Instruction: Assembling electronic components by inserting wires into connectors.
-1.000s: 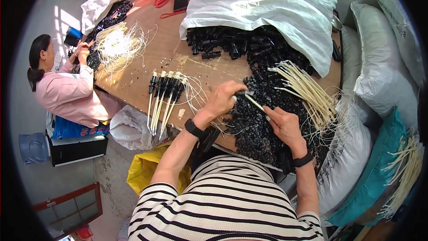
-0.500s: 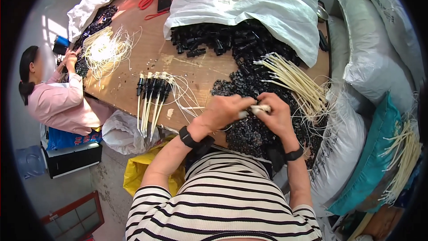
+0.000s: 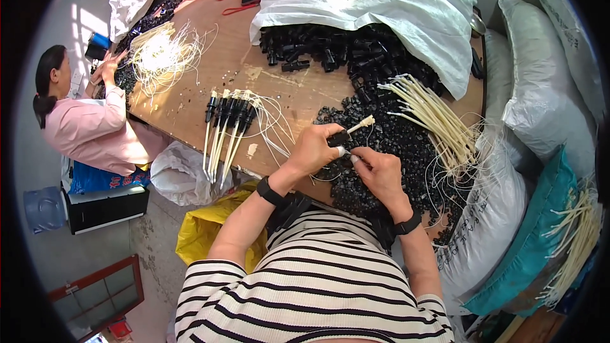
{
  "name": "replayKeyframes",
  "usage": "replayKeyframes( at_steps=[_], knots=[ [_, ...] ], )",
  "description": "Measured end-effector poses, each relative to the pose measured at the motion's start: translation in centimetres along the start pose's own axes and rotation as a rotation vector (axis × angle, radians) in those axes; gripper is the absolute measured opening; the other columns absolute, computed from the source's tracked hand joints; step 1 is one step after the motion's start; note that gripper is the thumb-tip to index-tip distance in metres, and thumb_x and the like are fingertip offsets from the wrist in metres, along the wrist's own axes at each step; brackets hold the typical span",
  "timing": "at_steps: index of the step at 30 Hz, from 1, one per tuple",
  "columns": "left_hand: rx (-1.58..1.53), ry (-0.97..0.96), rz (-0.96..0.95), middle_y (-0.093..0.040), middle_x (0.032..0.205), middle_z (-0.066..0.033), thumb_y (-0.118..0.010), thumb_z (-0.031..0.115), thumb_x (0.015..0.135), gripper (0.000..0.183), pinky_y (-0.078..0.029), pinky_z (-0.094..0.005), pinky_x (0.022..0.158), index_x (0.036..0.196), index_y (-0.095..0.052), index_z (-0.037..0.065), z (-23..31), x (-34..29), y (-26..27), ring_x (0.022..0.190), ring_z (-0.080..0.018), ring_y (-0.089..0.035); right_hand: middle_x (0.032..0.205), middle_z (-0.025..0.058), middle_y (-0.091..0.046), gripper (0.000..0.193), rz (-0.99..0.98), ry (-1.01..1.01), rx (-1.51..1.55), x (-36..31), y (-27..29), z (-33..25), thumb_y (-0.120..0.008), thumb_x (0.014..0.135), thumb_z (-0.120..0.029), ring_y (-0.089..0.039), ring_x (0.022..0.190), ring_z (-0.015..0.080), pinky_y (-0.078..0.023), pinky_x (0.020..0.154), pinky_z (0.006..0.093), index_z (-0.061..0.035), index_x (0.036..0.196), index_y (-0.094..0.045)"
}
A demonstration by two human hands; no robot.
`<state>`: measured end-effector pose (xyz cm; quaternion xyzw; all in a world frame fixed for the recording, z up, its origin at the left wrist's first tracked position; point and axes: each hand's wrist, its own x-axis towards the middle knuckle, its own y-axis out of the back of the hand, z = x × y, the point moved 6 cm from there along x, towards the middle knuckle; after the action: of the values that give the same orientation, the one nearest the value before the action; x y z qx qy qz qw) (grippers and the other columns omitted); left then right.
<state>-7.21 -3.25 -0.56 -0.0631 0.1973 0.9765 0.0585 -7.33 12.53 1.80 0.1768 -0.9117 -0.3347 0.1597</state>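
Observation:
My left hand [image 3: 314, 149] is closed around a black plastic fitting [image 3: 338, 138] on a cream cord-like stick [image 3: 362, 124], whose pale end juts up and to the right past my fingers. The thumb of that hand has a white covering on it. Close beside it, my right hand [image 3: 382, 173] has thumb and forefinger pinched together; whatever they grip is too small to make out. Under both hands spreads a heap of small black parts [image 3: 362, 194]. Left of them lie several cream sticks with black fittings [image 3: 230, 117], thin cords trailing from them.
A bundle of cream sticks [image 3: 438, 127] lies on the heap's right side. Larger black fittings [image 3: 324, 47] spill from a white sack [image 3: 362, 0]. Full sacks [image 3: 537, 70] line the right. A co-worker [image 3: 89, 117] sits at the left by another pile of cords [image 3: 162, 60].
My hands were together at the stick's pale end. Now that end points away above my left hand, and my right hand has drawn slightly lower. The whole view has shifted a little.

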Motion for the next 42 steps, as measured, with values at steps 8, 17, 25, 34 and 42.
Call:
replayKeyframes(
  at_steps=[8,17,25,34,42],
  knots=[
    [0.380,-0.184,0.014,-0.062,0.093,-0.0162,-0.057,-0.002,0.074,0.038,-0.047,-0.0427,0.079,0.110,-0.061,0.005,0.6,-0.8,0.0,0.090,-0.0370,-0.059,0.062,0.0110,-0.062,0.008,0.127,0.065,-0.093,0.4,1.0,-0.3,-0.066,0.078,-0.011,-0.062,0.053,0.0265,-0.047,0.049,0.0349,-0.0094,0.085,-0.069],
    [0.307,-0.249,-0.112,-0.064,0.099,-0.0166,-0.057,-0.001,0.074,0.038,-0.048,-0.0427,0.081,0.112,-0.057,0.005,1.6,-0.8,-1.2,0.096,-0.0355,-0.060,0.062,0.0130,-0.061,0.013,-0.024,0.088,0.037,0.2,-0.2,-0.7,-0.063,0.081,-0.008,-0.062,0.056,0.0302,-0.048,0.051,0.0381,-0.0069,0.094,-0.063],
    [0.096,-0.378,0.008,-0.063,0.082,-0.0087,-0.066,-0.002,0.069,0.023,-0.047,-0.0351,0.071,0.091,-0.061,0.004,2.3,-0.9,0.1,0.080,-0.0266,-0.061,0.063,0.0136,-0.060,0.013,-0.052,0.122,0.003,-0.1,-0.8,-0.6,-0.064,0.083,-0.007,-0.062,0.057,0.0310,-0.047,0.051,0.0396,-0.0060,0.095,-0.059],
    [0.304,-0.530,0.193,-0.064,0.083,-0.0054,-0.067,-0.004,0.065,0.021,-0.048,-0.0344,0.070,0.084,-0.067,0.005,0.7,-1.0,1.1,0.079,-0.0260,-0.061,0.060,0.0125,-0.060,0.008,-0.073,0.024,0.058,-0.9,-2.0,0.9,-0.062,0.085,-0.015,-0.062,0.054,0.0283,-0.047,0.051,0.0371,-0.0086,0.088,-0.066],
    [0.305,-0.183,0.282,-0.062,0.086,-0.0081,-0.062,-0.010,0.068,0.029,-0.048,-0.0282,0.064,0.092,-0.067,0.004,-5.2,1.1,5.3,0.067,-0.0160,-0.057,0.053,-0.0030,-0.046,0.009,-0.020,-0.256,0.252,-1.2,-1.3,3.5,-0.061,0.085,-0.007,-0.039,0.050,0.0033,-0.032,0.047,0.0233,0.0002,0.086,-0.066]
  ],
)
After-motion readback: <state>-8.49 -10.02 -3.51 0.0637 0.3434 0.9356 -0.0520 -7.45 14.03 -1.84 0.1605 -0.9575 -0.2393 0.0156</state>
